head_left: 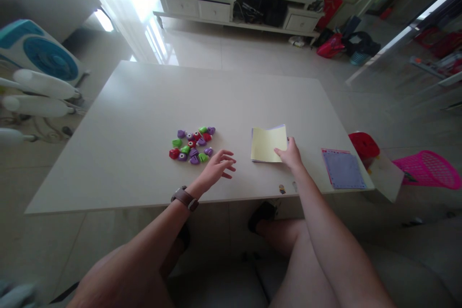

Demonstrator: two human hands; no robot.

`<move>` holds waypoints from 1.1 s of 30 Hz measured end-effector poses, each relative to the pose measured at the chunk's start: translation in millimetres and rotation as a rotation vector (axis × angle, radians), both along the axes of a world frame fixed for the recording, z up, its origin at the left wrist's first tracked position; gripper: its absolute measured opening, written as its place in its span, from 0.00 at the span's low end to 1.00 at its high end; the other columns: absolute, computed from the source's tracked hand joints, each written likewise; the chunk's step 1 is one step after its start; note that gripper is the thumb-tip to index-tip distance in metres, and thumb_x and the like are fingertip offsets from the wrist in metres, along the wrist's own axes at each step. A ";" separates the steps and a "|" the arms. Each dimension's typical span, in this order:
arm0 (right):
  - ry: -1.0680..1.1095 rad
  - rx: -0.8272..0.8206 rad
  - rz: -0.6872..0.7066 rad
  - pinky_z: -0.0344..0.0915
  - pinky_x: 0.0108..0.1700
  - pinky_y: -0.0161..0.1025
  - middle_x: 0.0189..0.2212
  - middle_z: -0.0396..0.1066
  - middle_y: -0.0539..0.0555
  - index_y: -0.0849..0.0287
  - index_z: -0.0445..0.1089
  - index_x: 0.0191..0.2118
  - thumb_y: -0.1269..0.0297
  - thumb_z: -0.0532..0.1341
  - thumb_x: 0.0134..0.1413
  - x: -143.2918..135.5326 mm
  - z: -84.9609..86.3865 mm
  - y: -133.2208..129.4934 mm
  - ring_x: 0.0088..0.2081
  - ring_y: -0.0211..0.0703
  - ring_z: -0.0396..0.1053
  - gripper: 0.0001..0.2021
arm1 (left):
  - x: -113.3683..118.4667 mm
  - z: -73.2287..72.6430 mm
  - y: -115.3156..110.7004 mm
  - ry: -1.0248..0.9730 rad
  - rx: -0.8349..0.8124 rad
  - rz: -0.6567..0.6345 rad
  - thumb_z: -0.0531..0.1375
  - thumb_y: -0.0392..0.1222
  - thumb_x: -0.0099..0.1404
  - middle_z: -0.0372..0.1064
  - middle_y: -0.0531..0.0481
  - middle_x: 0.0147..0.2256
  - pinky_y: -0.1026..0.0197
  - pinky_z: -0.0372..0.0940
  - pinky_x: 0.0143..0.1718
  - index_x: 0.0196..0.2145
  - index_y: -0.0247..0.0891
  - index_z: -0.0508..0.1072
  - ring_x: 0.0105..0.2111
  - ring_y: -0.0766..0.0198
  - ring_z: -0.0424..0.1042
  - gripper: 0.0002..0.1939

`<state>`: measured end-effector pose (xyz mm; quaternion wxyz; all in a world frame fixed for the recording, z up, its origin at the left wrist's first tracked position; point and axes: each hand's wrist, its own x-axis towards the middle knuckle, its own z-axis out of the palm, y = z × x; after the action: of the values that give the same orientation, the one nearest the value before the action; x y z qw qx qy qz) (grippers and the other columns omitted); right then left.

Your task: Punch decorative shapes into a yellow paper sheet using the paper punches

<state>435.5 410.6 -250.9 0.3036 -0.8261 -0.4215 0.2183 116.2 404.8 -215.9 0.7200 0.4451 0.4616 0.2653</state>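
Observation:
My right hand (291, 153) pinches the right edge of a pale yellow sheet of paper (267, 144), thumb on top. A sliver of purple shows beneath the sheet's edges, so it seems to lie over other paper. My left hand (219, 163), with a brown watch on the wrist, hovers over the table with fingers apart and nothing in them. Just left of it lies a cluster of small red, green and purple plastic pieces (194, 153), some with an eye-like white spot.
The white table (144, 106) spans the middle. At its right end lies a stack of purple and pink sheets (344, 169). Beyond that edge are a red container (364, 147) and a pink basket (429, 171). A small figure sticker (282, 189) is near the front edge.

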 end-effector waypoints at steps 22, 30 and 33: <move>-0.227 -0.156 -0.209 0.68 0.44 0.45 0.42 0.78 0.59 0.54 0.67 0.38 0.57 0.75 0.42 68.2 -2.5 -17.3 0.41 0.53 0.75 0.20 | -4.7 1.5 3.7 0.049 0.028 0.002 0.61 0.41 0.64 0.73 0.45 0.43 0.62 0.72 0.31 0.47 0.38 0.70 0.35 0.62 0.78 0.13; -0.233 -0.068 -0.254 0.70 0.43 0.46 0.33 0.79 0.59 0.55 0.72 0.29 0.61 0.72 0.41 74.4 -4.3 -18.4 0.36 0.52 0.75 0.10 | -5.7 -5.7 5.8 0.046 0.038 0.004 0.61 0.41 0.62 0.74 0.47 0.42 0.63 0.70 0.32 0.46 0.38 0.71 0.34 0.63 0.78 0.14; -0.214 -0.077 -0.270 0.70 0.42 0.46 0.33 0.81 0.60 0.57 0.75 0.30 0.62 0.71 0.43 73.0 -1.1 -18.9 0.34 0.52 0.76 0.08 | -6.6 -8.0 6.0 0.048 0.040 0.002 0.61 0.42 0.62 0.74 0.47 0.42 0.63 0.70 0.32 0.46 0.38 0.71 0.34 0.63 0.78 0.14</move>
<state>508.5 391.7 -252.0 0.2515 -0.9048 -0.3278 0.1025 109.6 410.8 -223.9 0.6992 0.4653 0.4739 0.2646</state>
